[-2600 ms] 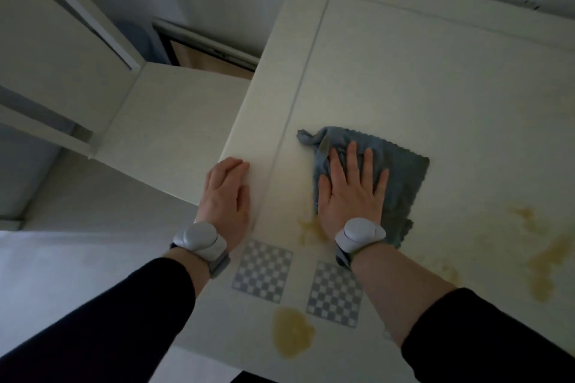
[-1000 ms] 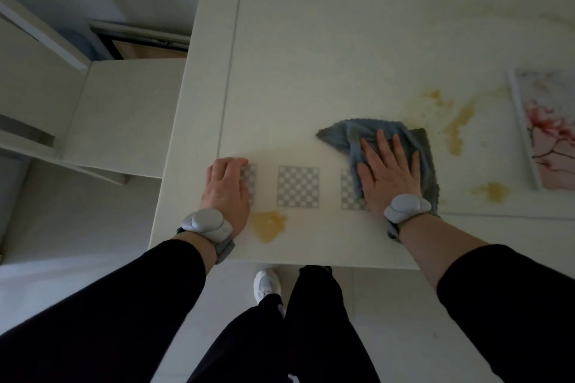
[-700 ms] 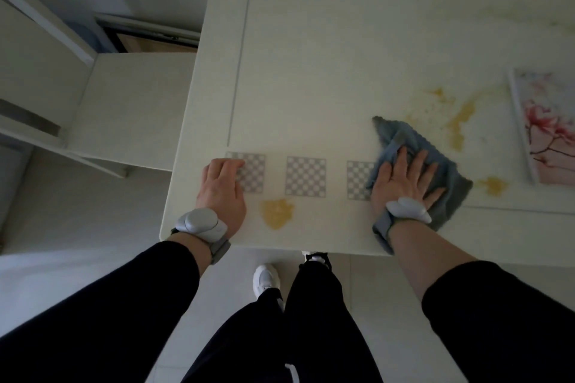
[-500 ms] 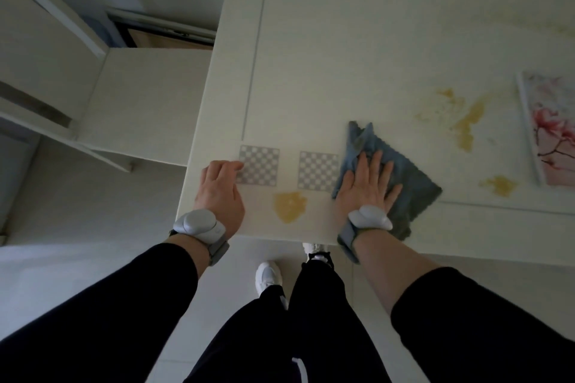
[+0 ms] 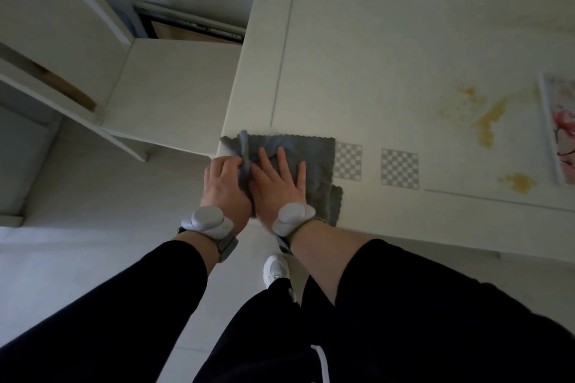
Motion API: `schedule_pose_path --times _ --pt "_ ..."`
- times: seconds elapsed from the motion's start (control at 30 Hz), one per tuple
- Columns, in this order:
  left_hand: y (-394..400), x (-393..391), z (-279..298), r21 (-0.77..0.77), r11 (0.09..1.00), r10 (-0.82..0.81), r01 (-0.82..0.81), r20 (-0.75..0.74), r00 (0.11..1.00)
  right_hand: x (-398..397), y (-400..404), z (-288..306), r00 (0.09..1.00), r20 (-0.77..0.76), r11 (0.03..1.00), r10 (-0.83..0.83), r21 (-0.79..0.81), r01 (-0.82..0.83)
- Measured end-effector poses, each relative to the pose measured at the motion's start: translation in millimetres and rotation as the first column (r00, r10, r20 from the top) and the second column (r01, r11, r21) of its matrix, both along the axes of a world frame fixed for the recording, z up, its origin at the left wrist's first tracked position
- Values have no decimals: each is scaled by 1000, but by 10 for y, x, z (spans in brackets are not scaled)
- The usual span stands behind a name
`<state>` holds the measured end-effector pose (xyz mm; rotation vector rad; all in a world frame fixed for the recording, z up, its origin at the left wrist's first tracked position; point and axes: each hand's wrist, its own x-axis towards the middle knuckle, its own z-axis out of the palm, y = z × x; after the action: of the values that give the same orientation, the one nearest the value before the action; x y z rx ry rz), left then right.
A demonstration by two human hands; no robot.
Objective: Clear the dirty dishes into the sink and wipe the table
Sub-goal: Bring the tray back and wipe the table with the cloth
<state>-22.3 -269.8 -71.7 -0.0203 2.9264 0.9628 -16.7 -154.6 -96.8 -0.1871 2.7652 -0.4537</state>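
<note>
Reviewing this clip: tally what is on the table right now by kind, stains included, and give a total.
Grey cloth: 1, under both hands
Checkered squares: 2 in view
Yellow stains: 2, a large smear and a small blot
Flower-print mat at the right edge: 1, cut off by the frame
Total: 6

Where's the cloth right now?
The grey cloth lies at the table's near-left corner, under the right hand; the left hand pinches its left fold.
</note>
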Motion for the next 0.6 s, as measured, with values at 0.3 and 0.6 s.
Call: schedule_pose_path --times 0.3,0.6 --pt "184 8 15 -40 993 -107 108 35 994 247 428 -33 983 -99 982 153 127 -140" --pt "854 -34 -2 -19 960 -276 278 73 958 347 1428 -28 999 -41 982 11 191 -3"
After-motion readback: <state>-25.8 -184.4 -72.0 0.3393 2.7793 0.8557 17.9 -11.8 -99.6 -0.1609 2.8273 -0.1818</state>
